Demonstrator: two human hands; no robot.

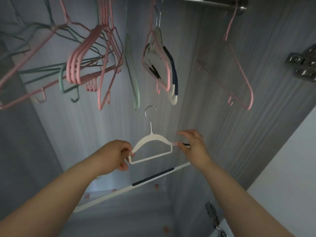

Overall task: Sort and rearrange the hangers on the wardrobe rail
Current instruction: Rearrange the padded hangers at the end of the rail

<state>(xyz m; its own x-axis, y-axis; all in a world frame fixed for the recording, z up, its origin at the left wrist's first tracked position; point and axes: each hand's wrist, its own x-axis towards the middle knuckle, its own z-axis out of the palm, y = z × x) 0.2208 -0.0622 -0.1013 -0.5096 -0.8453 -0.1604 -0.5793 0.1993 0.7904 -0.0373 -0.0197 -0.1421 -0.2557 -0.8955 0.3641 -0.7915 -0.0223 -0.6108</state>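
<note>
Below the rail [205,1], inside the wardrobe: 1 white hanger [152,135] is held by 2 hands, with its hook [150,110] pointing up and well short of the rail. The left hand [113,154] grips the hanger's left tip with fingers curled round it. The right hand [193,147] pinches the right tip, its other fingers spread. Hanging above, from left to right, are a tangled pink-and-green cluster [95,53], 1 green hanger [131,69] seen edge-on, a white-and-navy group [172,69] with 1 pink hanger mixed in, and 1 lone pink hanger [239,72] near the rail's right end.

Likely hazards:
- The rising hook could snag the lower bars of the white-and-navy group directly above it, swinging or unseating them.
- The right hand's light pinch could slip if the hanger twists.
- A hook set only partly over the rail could drop off on release.
- Pushing left would worsen the tangle in the cluster.

Edges and room:
- The widest open stretch of rail lies between the white-and-navy group and the lone pink hanger.
- Clear air lies beneath that stretch.
- The right wall carries a metal hinge [302,65] beside the lone pink hanger.
- A white bar [111,194] crosses low, just under the forearms, and limits downward movement.
</note>
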